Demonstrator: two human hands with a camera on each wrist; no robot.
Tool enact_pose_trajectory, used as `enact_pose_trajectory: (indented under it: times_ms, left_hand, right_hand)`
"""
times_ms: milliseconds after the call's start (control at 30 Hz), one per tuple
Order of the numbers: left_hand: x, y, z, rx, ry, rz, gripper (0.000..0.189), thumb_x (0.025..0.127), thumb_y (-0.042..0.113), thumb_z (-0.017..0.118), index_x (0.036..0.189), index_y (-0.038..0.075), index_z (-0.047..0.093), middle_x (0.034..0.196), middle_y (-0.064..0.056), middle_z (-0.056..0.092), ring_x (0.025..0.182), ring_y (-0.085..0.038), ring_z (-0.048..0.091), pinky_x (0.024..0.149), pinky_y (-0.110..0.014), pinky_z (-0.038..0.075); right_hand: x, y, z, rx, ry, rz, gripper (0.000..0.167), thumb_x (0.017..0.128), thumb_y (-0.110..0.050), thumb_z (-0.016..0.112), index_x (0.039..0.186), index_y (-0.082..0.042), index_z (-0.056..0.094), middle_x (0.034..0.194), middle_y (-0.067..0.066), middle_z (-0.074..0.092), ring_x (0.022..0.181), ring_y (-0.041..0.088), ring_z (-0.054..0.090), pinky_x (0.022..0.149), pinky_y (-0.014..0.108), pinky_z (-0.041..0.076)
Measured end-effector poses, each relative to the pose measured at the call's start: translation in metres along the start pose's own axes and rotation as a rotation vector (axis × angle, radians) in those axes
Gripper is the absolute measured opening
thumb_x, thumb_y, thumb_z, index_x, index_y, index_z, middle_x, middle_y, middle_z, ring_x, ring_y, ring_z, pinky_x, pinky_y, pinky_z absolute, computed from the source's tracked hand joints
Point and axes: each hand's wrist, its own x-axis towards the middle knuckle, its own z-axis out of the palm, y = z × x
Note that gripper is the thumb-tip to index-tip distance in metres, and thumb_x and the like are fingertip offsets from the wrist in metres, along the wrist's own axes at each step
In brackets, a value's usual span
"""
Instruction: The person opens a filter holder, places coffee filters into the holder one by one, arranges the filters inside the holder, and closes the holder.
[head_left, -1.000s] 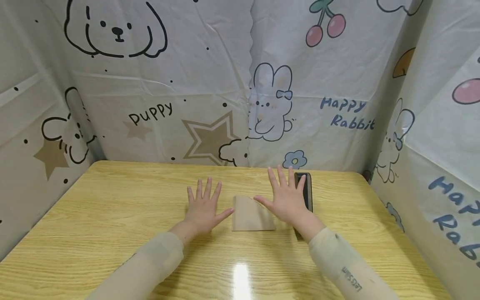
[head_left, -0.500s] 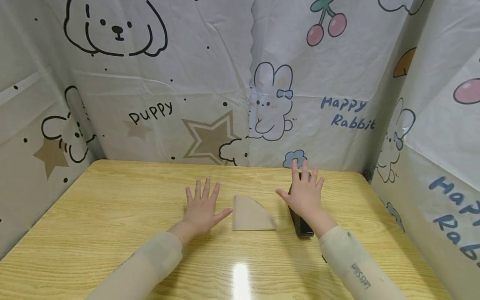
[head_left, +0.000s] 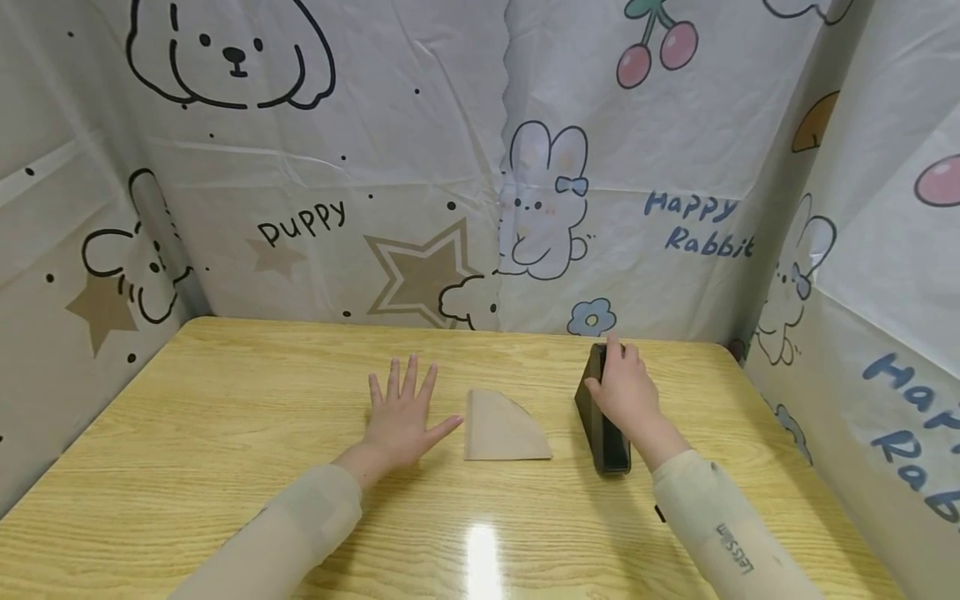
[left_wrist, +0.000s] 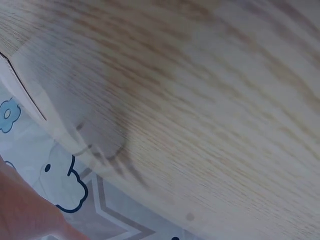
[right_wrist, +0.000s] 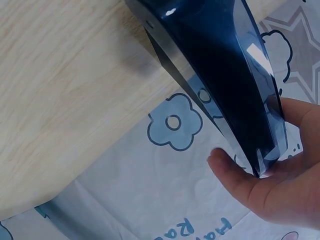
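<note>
My left hand [head_left: 399, 427] lies on the wooden table with its fingers spread, left of a brown fan-shaped folded paper [head_left: 501, 429] that looks like a coffee filter. To the right of that paper stands a narrow, dark, glossy open-topped holder [head_left: 598, 408]. At its far end my right hand [head_left: 626, 390] grips it from above, thumb on the left and fingers curled over the far right side. In the right wrist view the see-through dark holder [right_wrist: 220, 65] sits between the thumb and fingers of my hand [right_wrist: 275, 185]. Only part of my left hand [left_wrist: 30, 215] shows in the left wrist view.
Patterned cloth [head_left: 420, 167] stands behind the table [head_left: 262, 400] and along both sides. Bright glare marks the tabletop near the front. A small black strip [head_left: 660, 512] pokes out beside the right sleeve; what it belongs to is unclear.
My right hand has moved right, from beside the paper to the dark holder, and its spread fingers have curled over it. My left hand has stayed almost still.
</note>
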Motion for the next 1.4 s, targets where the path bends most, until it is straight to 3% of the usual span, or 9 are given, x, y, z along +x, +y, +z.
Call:
enact_pose_trajectory:
  times_ms: [67,167,300,667,900,1100,1400]
  left_hand:
    - [0.0,0.0,0.0,-0.002,-0.006,-0.003,0.088,0.089,0.066,0.042,0.15,0.008,0.017,0.155,-0.023,0.006,0.141,-0.047,-0.001,0.105,-0.071,-0.002]
    - [0.0,-0.001,0.0,-0.01,-0.015,-0.005,0.088,0.089,0.065,0.041,0.15,0.008,0.016,0.155,-0.023,0.005,0.141,-0.046,-0.003,0.105,-0.07,-0.003]
    - [-0.001,-0.001,0.0,-0.014,-0.01,-0.002,0.087,0.089,0.065,0.042,0.15,0.008,0.016,0.155,-0.023,0.005,0.141,-0.046,-0.004,0.105,-0.07,-0.003]
    - [-0.003,-0.005,-0.001,-0.025,-0.028,-0.018,0.087,0.09,0.064,0.042,0.15,0.008,0.014,0.155,-0.022,0.0,0.142,-0.046,-0.004,0.105,-0.07,-0.004]
    - [-0.001,-0.006,0.002,-0.028,-0.025,-0.016,0.086,0.09,0.063,0.042,0.15,0.007,0.015,0.155,-0.022,0.002,0.142,-0.045,-0.005,0.106,-0.07,-0.004]
    - [-0.001,-0.006,0.004,-0.028,-0.007,-0.017,0.086,0.09,0.063,0.043,0.15,0.007,0.017,0.155,-0.023,0.006,0.142,-0.046,-0.001,0.105,-0.07,-0.003]
    - [0.0,-0.006,0.002,-0.035,-0.027,-0.027,0.087,0.09,0.064,0.042,0.15,0.007,0.015,0.155,-0.022,0.003,0.142,-0.045,-0.005,0.106,-0.07,-0.004]
  right_hand:
    - [0.001,0.0,-0.001,-0.002,-0.015,0.01,0.076,0.092,-0.022,0.06,0.145,0.007,0.015,0.134,0.037,0.032,0.087,0.039,0.059,0.06,0.042,0.051]
    - [0.001,-0.001,-0.002,0.004,-0.042,0.022,0.076,0.092,-0.022,0.059,0.146,0.006,0.014,0.135,0.038,0.031,0.062,0.028,0.056,0.048,0.034,0.044]
    - [-0.001,-0.001,-0.004,0.015,-0.067,0.02,0.076,0.091,-0.021,0.061,0.146,0.004,0.016,0.135,0.037,0.031,0.052,0.021,0.051,0.045,0.03,0.039]
    - [-0.016,0.003,-0.012,0.021,-0.122,-0.06,0.072,0.088,-0.014,0.063,0.143,0.002,0.02,0.127,0.038,0.037,0.051,0.022,0.049,0.046,0.031,0.039]
    - [-0.024,0.003,-0.022,0.011,-0.223,-0.144,0.07,0.083,-0.008,0.068,0.139,0.002,0.027,0.122,0.035,0.043,0.074,0.029,0.058,0.06,0.037,0.048]
    - [-0.032,-0.001,-0.03,0.008,-0.337,-0.236,0.063,0.08,-0.003,0.068,0.133,-0.002,0.034,0.111,0.027,0.049,0.058,0.018,0.049,0.053,0.029,0.04]
    - [-0.044,-0.008,-0.036,-0.023,-0.423,-0.378,0.055,0.078,0.003,0.07,0.123,-0.006,0.04,0.105,0.017,0.049,0.056,0.015,0.046,0.055,0.026,0.041]
